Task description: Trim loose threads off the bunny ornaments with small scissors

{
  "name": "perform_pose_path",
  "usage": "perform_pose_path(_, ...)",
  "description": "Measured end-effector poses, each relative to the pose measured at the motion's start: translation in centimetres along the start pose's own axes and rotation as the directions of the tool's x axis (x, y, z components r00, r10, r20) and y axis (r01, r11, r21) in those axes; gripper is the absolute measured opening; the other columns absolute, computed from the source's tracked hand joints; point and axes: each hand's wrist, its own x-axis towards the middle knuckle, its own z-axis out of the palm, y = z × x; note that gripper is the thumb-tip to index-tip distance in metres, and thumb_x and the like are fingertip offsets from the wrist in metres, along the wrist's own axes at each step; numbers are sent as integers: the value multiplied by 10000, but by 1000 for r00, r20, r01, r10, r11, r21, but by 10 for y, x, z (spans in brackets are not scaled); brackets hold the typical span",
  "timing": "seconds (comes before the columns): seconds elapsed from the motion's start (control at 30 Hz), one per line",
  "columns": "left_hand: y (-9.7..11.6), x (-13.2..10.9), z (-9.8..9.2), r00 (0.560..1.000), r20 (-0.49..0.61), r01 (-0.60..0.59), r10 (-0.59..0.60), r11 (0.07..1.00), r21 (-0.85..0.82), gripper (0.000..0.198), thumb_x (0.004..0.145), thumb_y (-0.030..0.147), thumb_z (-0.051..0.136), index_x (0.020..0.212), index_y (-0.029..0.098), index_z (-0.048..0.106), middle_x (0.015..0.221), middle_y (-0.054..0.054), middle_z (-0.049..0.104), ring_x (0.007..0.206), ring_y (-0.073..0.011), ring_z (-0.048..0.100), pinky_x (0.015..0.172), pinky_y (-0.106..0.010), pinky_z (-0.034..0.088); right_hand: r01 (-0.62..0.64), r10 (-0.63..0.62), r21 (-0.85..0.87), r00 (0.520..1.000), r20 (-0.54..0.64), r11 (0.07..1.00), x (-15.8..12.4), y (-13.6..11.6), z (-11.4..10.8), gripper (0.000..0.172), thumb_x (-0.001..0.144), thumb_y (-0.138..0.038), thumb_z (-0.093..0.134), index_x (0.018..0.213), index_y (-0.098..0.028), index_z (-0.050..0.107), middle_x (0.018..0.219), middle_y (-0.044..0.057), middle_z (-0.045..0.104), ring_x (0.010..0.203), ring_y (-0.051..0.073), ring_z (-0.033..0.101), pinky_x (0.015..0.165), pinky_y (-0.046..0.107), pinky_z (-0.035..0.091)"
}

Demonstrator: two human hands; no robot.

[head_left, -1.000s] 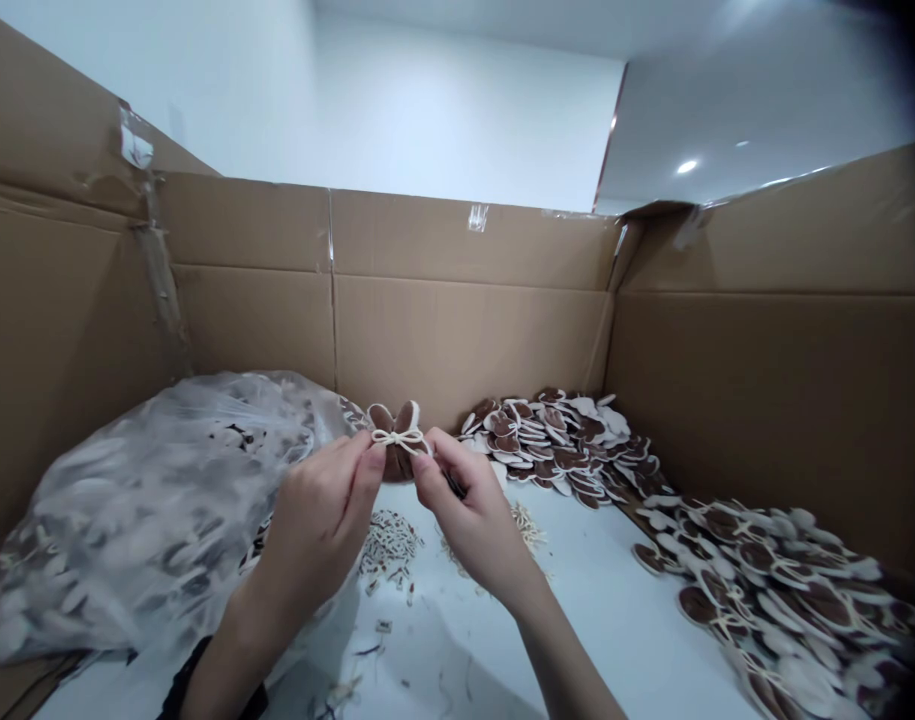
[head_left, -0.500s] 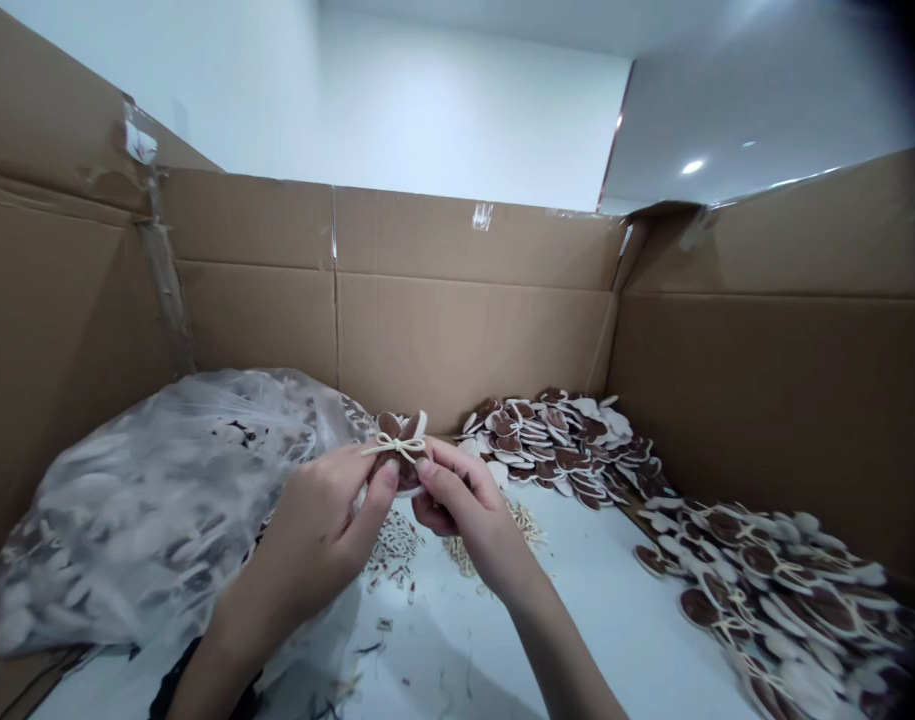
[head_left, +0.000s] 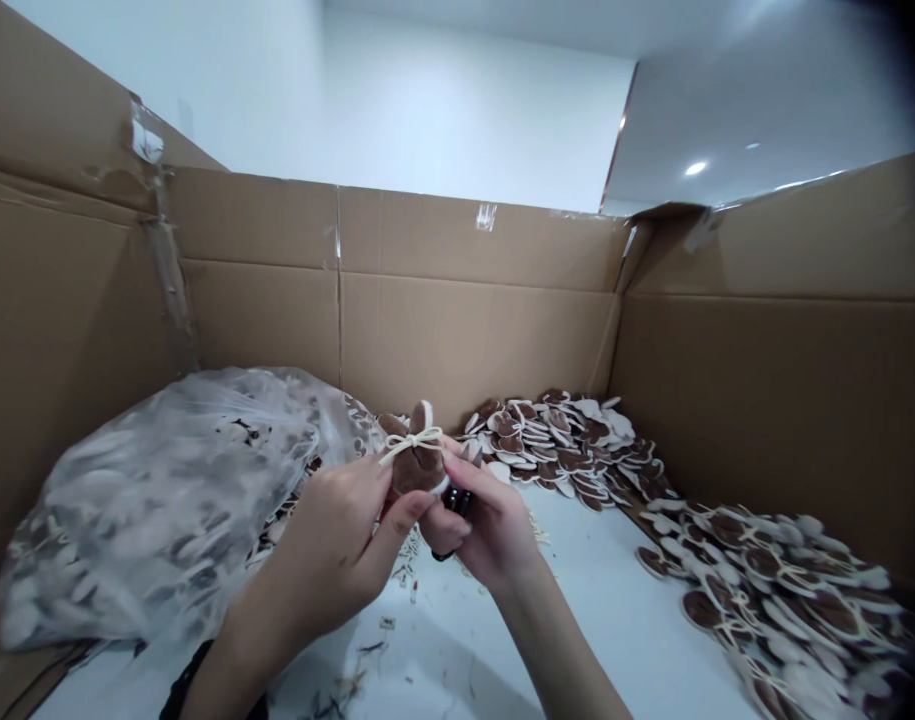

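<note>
The left hand (head_left: 337,545) and the right hand (head_left: 494,520) both pinch one small brown piece (head_left: 419,475) with a string bow (head_left: 412,441), held just above the white table (head_left: 577,620). The right hand also grips a small dark tool (head_left: 457,502). The bow could slip loose if a finger tugs the string. A big cardboard box (head_left: 464,320) stands around everything. The plastic bag (head_left: 164,490) on the left is full of pieces. Tied ones lie in piles (head_left: 569,440) on the right.

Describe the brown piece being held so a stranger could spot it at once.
Inside the cardboard walls, above the white tabletop, the left hand and right hand meet. Between them is a brown, white-edged piece. Unlike the heaped pieces at right, it alone is held off the table, its cream string bow facing the camera.
</note>
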Motion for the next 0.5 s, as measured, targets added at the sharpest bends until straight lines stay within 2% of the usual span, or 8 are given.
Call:
perform_pose_path(0.07, 2, 0, -4, 999, 25, 41, -41, 999, 31, 295, 997, 348, 358, 925, 188, 596, 774, -19, 653, 678, -172, 600, 609, -275, 419, 26, -26, -63, 1000, -13, 998, 0, -1, -1, 305, 857, -478, 578, 778, -231, 417, 455, -120, 258, 394, 66, 106, 381, 208, 102)
perform_pose_path(0.13, 0, 2, -11, 994, 57, 89, -94, 992, 88, 314, 980, 417, 380, 878, 194, 575, 691, -1, 617, 587, -161, 564, 552, -267, 392, 111, -135, -260, 988, -78, 959, -1, -5, -3, 317, 893, -462, 562, 743, -214, 433, 512, -97, 285, 435, 70, 144, 409, 216, 124)
perform_pose_path(0.23, -15, 2, -25, 970, 96, 206, -223, 965, 163, 338, 968, 478, 374, 851, 216, 553, 604, 35, 564, 506, -148, 524, 498, -248, 366, 196, -370, -577, 907, -200, 793, -2, -14, -9, 357, 936, -434, 534, 689, -199, 429, 587, -66, 326, 505, 86, 225, 457, 226, 189)
perform_pose_path(0.3, -38, -3, -32, 935, 92, 318, -342, 925, 209, 335, 977, 454, 354, 821, 225, 543, 593, 42, 567, 525, -153, 553, 502, -238, 384, 190, -448, -658, 859, -249, 729, -2, -18, -14, 376, 946, -441, 515, 675, -203, 408, 595, -62, 328, 520, 93, 244, 467, 230, 206)
perform_pose_path(0.37, -69, -11, -35, 899, 32, 416, -437, 874, 249, 308, 968, 377, 386, 751, 220, 539, 609, 40, 598, 559, -155, 583, 515, -231, 404, 171, -459, -670, 843, -280, 722, -3, -22, -20, 377, 947, -450, 502, 677, -206, 405, 587, -65, 325, 511, 93, 237, 458, 228, 201)
perform_pose_path(0.43, -103, -20, -32, 892, -24, 444, -452, 862, 247, 267, 903, 234, 449, 659, 203, 553, 581, 51, 603, 533, -143, 576, 512, -219, 407, 157, -464, -674, 833, -302, 722, -3, -26, -26, 382, 937, -461, 509, 672, -207, 406, 572, -69, 327, 496, 90, 224, 445, 224, 189)
perform_pose_path(0.5, -130, -27, -25, 890, -56, 452, -452, 862, 231, 266, 807, 104, 464, 582, 185, 581, 468, 69, 553, 433, -126, 527, 459, -208, 360, 161, -488, -675, 809, -327, 720, -3, -29, -30, 398, 915, -480, 533, 657, -208, 399, 552, -74, 327, 478, 84, 214, 430, 218, 177)
